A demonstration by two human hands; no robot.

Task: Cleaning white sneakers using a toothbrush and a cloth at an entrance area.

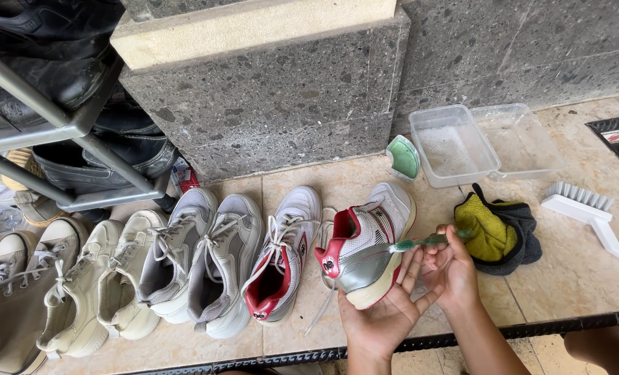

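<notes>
Left hand under sneaker (beige tiled floor, speckled stone wall)

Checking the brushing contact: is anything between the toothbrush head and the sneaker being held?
Nothing visible. The right hand holds the green toothbrush with its head right against the side of the red and white sneaker, which the left hand cradles from below.

small packet | red and white, crumpled | on floor against stone wall, beside shoe rack foot

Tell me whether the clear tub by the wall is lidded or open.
Open: the tub shows sudsy water inside, and its lid lies beside it.
</notes>
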